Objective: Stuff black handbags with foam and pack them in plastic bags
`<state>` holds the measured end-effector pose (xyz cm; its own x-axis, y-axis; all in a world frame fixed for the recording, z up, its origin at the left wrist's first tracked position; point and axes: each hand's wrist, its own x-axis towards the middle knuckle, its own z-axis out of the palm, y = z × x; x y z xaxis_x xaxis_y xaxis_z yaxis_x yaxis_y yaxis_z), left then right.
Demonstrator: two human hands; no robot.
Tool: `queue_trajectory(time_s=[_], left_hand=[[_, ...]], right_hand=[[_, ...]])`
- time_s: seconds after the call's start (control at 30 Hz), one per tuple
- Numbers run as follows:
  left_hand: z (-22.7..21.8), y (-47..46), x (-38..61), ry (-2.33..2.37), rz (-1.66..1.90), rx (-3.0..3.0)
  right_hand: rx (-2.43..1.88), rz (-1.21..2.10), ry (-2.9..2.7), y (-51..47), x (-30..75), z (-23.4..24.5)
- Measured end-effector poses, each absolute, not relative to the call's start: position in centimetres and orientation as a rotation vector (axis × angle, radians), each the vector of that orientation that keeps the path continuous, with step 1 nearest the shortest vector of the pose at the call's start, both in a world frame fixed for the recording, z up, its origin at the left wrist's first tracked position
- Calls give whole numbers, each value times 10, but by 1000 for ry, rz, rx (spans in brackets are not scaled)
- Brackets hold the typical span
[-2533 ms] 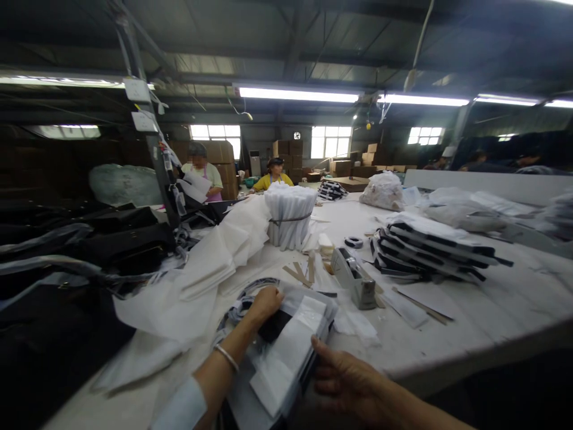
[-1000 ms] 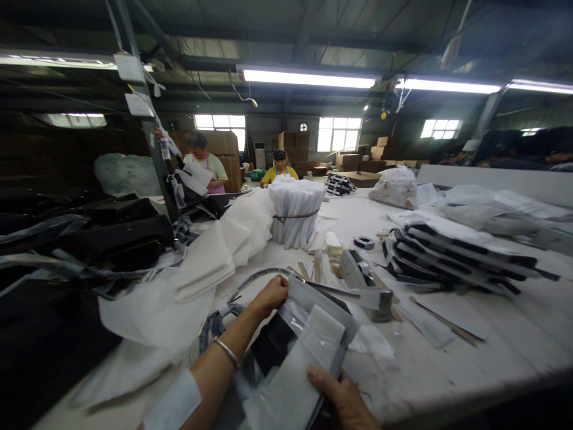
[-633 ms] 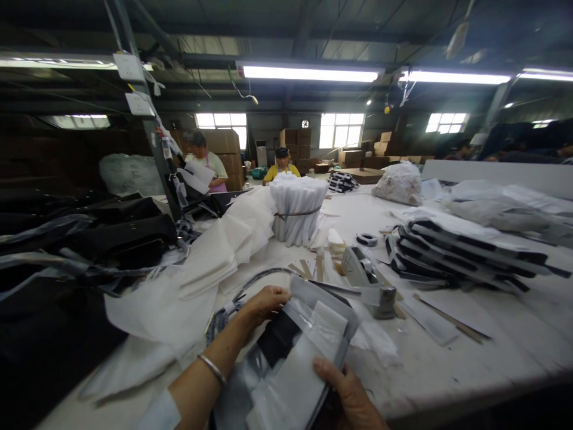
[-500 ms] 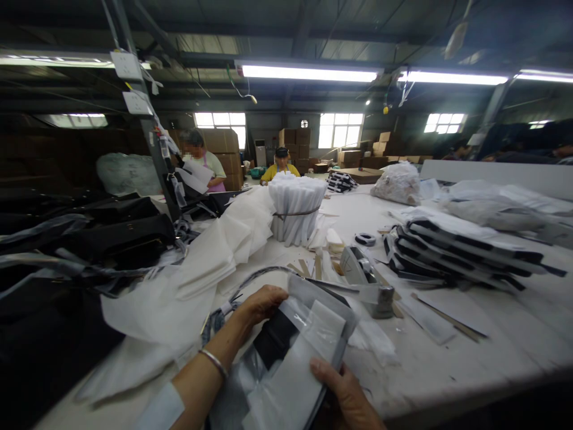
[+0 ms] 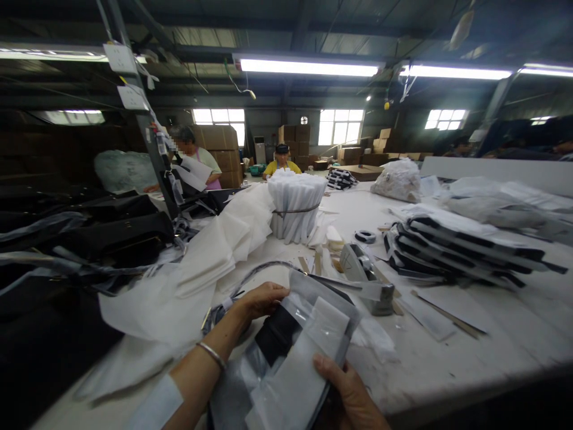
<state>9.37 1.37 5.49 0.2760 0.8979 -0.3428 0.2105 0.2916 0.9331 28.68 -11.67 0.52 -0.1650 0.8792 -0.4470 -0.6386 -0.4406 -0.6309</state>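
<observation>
Tilted in front of me is a flat black bag wrapped in clear film, with a white foam sheet over its front. My left hand pinches its upper left edge, fingers closed at the film. Lower down on the right side, my right hand grips the edge with the thumb on the front face; its other fingers are mostly hidden behind. A dark wrapped strap arches behind the bag. Just beyond stands a grey tape dispenser.
White foam sheets spread across the table on the left, beside a tied bundle of white foam strips. Stacked black-and-white wrapped pieces lie right, with a tape roll nearby. Dark bags fill the left. Two people work across the table.
Both hands keep their hold on the wrapped bag, which has barely shifted. Across the table, the person in yellow has raised their head slightly.
</observation>
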Motion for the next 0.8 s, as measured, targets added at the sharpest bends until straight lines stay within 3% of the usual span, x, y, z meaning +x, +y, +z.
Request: queue_trajectory(time_s=[0.5, 0.8], left_hand=[[72, 27, 75, 1389, 511, 1388], [89, -54, 45, 1529, 355, 1734]], right_hand=[[-1031, 1812, -323, -121, 296, 23], [-1000, 1815, -138, -107, 296, 16]])
